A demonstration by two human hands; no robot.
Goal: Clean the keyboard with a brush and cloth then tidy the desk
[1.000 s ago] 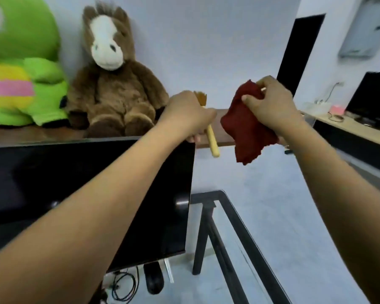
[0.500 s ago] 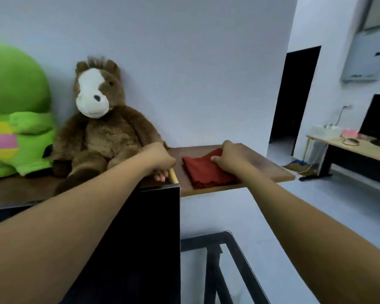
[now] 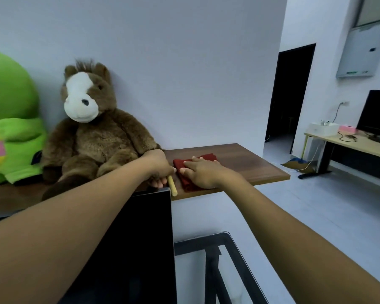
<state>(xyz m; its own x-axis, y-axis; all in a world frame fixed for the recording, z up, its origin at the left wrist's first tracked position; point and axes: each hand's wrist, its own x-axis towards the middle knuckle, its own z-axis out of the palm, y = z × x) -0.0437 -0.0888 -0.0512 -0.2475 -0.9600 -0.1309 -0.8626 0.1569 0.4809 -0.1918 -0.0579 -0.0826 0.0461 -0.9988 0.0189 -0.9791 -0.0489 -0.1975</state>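
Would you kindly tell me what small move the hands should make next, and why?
Probably open the left hand to let go of the brush. Its handle seems to rest on the wooden shelf beside the red cloth, which lies folded under the flat right hand, so that grip looks like all that is left to undo.

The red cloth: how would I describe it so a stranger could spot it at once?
Find the wooden shelf along the pale wall, where a brown plush horse sits. Right of the horse, the right hand lies flat on the red cloth. It is the only dark red folded fabric there; the brush beside it is a pale wooden stick in the left hand.
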